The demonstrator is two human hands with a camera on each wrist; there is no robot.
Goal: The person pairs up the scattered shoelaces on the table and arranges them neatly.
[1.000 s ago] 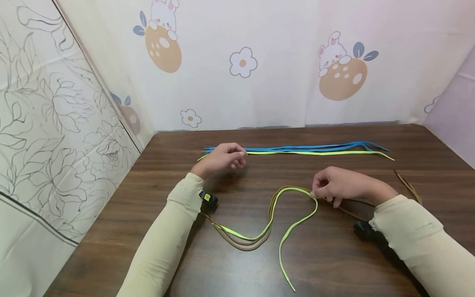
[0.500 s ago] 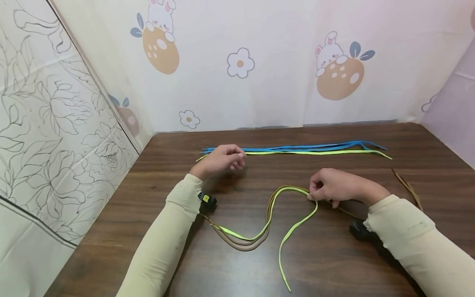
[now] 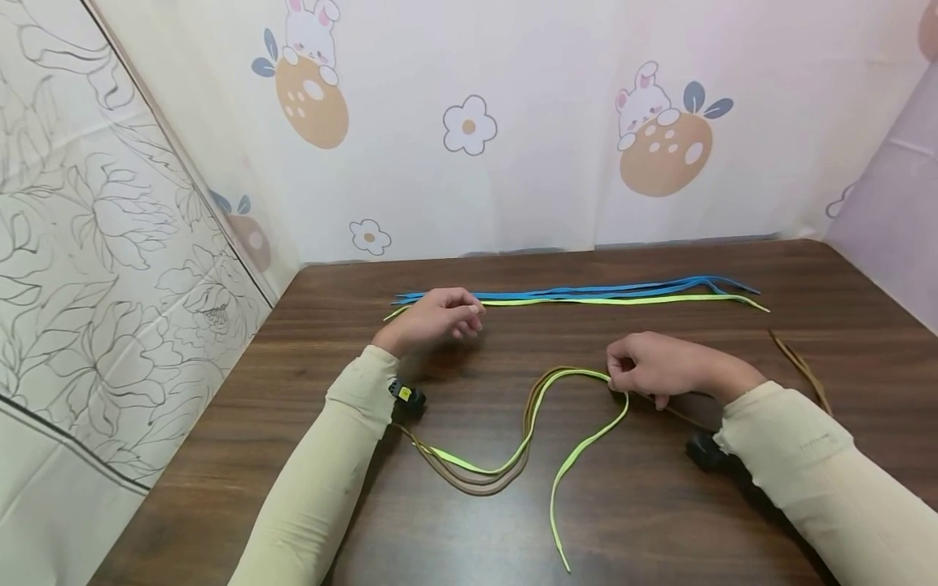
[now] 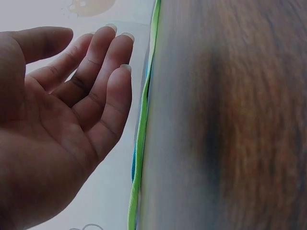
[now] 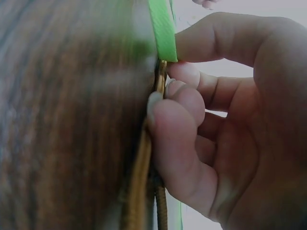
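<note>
In the head view, a yellow-green shoelace [image 3: 586, 442] lies in a wavy curve on the table, running alongside brown shoelaces [image 3: 479, 491]. My right hand [image 3: 663, 364] pinches the yellow-green lace near its bend; in the right wrist view the thumb meets this lace [image 5: 164, 36], and the brown laces [image 5: 139, 177] pass by the curled fingers. My left hand [image 3: 436, 316] hovers with loosely bent fingers, holding nothing, near a straight yellow-green lace [image 3: 623, 302] and several blue laces [image 3: 608, 289]. The left wrist view shows its bare palm [image 4: 57, 120].
The brown table [image 3: 454, 545] ends at a patterned wall covering [image 3: 542, 187] behind. Brown lace ends [image 3: 802, 368] stick out beyond the right wrist. At the left hangs a flower-drawn white sheet [image 3: 110, 260].
The head view has drifted slightly, so everything sits a little further left. My right wrist has shifted a bit leftward; the left hand and the laces look almost the same.
</note>
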